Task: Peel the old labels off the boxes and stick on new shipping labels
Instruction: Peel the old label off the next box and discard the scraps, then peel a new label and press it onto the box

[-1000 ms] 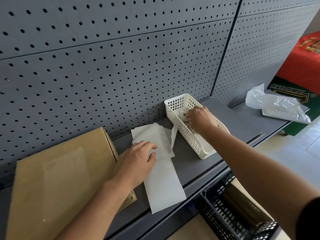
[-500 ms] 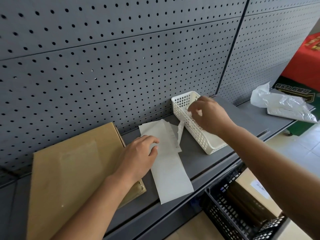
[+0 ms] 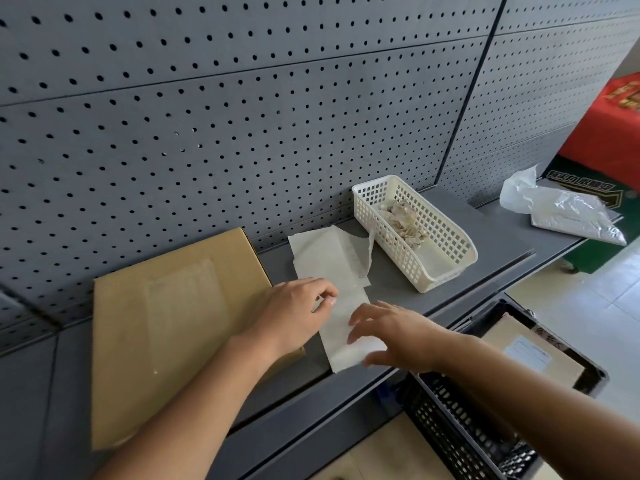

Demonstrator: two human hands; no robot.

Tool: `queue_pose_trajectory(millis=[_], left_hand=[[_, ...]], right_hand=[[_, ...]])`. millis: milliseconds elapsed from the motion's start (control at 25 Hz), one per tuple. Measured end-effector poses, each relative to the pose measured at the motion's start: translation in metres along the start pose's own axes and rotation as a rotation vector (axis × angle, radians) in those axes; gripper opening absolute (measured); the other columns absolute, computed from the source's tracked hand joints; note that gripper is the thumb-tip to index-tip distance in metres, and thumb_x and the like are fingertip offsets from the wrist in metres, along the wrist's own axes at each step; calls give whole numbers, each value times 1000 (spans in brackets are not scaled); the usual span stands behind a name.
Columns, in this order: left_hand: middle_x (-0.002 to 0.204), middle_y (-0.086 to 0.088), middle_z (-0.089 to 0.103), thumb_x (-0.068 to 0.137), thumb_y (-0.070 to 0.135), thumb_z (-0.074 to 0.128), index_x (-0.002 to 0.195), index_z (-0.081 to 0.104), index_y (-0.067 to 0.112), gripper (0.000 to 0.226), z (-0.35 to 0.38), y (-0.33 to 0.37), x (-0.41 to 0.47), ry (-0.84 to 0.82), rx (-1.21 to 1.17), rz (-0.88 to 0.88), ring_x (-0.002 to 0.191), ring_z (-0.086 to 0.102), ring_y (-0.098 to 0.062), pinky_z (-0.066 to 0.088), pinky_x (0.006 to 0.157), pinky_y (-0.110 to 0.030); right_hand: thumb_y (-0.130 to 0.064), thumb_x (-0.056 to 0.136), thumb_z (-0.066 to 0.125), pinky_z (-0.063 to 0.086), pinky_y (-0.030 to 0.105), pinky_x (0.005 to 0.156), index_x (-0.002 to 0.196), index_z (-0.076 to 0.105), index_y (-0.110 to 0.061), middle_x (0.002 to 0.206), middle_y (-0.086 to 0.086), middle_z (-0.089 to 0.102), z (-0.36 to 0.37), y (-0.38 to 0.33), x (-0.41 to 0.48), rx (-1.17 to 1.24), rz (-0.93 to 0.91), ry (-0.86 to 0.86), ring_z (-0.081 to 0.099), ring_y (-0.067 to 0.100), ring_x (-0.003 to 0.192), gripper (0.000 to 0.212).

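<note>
Centre of frame: I am bringing my right grip [image 3: 398, 336], fingers spread and holding nothing, back from the basket [image 3: 408, 261] of crumpled old labels [image 3: 405, 220] to the label strip [image 3: 329, 258] that my left grip [image 3: 294, 313] is pinching beside the box [image 3: 166, 327]; relabelling is likely starting.

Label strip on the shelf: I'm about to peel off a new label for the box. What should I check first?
1. The label strip on the shelf, beside the cardboard box: ok.
2. The left hand resting on the strip: ok; pinching it: cannot tell.
3. The right hand open above the strip's near end: ok.
4. Box top free of old label, pale patch only: ok.
5. The crumpled scraps inside the white basket: ok.
</note>
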State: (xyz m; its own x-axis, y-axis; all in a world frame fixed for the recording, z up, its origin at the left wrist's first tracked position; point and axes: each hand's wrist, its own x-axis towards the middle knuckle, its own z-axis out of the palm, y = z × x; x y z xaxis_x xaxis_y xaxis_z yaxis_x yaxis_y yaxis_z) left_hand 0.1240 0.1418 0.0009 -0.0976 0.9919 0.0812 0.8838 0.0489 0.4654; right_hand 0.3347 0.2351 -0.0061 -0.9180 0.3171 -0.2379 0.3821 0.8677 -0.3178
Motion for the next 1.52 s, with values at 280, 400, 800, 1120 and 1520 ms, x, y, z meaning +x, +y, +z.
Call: queue_pose_trajectory(millis=[280, 400, 800, 1120, 1520], left_hand=[[78, 25, 64, 99, 60, 42, 110, 69, 34, 39, -18, 11, -6, 46, -254, -13, 73, 59, 8, 46, 65, -15], [76, 25, 68, 98, 57, 44, 112, 71, 28, 42, -27, 16, -10, 76, -526, -4, 65, 59, 5, 42, 61, -19], [91, -12, 73, 99, 29, 62, 93, 73, 17, 17, -43, 14, 11, 301, -842, -147, 91, 66, -35, 53, 85, -54], [98, -13, 75, 99, 24, 60, 100, 70, 7, 20, -59, 14, 19, 381, -1046, -292, 97, 67, -38, 55, 83, -53], [94, -10, 75, 101, 29, 55, 94, 69, 10, 26, -70, 10, 20, 482, -1095, -364, 80, 66, -13, 50, 72, -29]], right_hand=[[-43, 98, 52, 54, 26, 86, 113, 68, -25, 102, -13, 68, -54, -2, 2, 352, 118, 209, 65, 3, 93, 28], [-40, 97, 57, 49, 18, 76, 105, 70, -27, 91, -11, 70, -83, -3, 6, 485, 140, 313, 66, 3, 83, 21], [-26, 91, 69, 45, 10, 78, 110, 68, -26, 108, -8, 62, -116, -17, 44, 469, 98, 654, 61, 1, 91, 20], [-35, 85, 73, 38, 29, 95, 133, 59, -29, 129, -1, 49, -116, -16, 59, 41, -19, 836, 45, 18, 116, 50], [-36, 87, 66, 50, 43, 89, 114, 70, -25, 112, -2, 56, -116, -14, 78, 45, -59, 903, 53, 22, 105, 29]])
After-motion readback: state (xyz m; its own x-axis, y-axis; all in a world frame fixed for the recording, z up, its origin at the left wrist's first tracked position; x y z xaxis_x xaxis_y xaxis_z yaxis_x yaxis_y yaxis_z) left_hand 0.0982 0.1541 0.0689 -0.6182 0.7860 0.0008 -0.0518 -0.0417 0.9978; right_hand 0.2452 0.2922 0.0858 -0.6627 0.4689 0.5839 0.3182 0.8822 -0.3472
